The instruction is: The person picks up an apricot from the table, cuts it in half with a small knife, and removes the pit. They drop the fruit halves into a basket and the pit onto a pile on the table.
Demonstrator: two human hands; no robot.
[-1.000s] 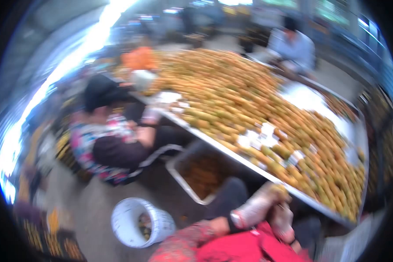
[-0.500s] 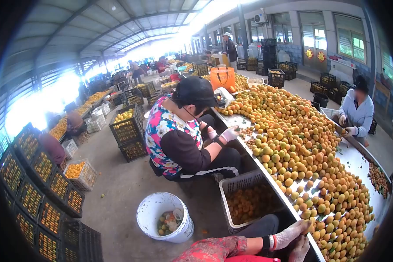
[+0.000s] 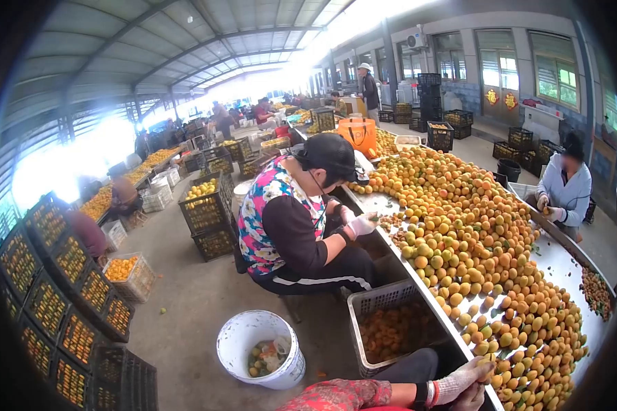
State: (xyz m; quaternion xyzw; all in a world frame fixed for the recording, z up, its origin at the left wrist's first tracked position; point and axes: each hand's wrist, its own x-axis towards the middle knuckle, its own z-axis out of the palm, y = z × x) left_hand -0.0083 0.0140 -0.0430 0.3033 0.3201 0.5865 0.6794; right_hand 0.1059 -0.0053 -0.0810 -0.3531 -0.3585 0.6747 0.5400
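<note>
My left hand (image 3: 459,381), in a whitish knit glove with dirty fingertips, is closed at the table's near edge. A yellowish apricot (image 3: 487,359) shows at its fingertips. Just below, my right hand (image 3: 470,397) in a similar stained glove is curled up close to the left; what it holds is hidden. Beyond the fingers, many yellow-orange and greenish apricots (image 3: 521,335) lie heaped on the white tabletop (image 3: 559,264). Beside my knee stands a grey plastic crate (image 3: 384,296) with orange-brown fruit pieces (image 3: 394,332) in it.
A white bucket (image 3: 243,335) with scraps stands on the floor. Left along the table, a person in a floral vest (image 3: 281,219) sits working; another in a pale jacket (image 3: 565,188) sits opposite. Brown pits (image 3: 595,293) lie at the far edge. Stacked black crates (image 3: 68,301) stand left.
The view has shifted slightly. My hands have moved a little lower in the picture, and the yellowish fruit now shows at my left fingertips. The neighbour's gloved hand has tilted upward.
</note>
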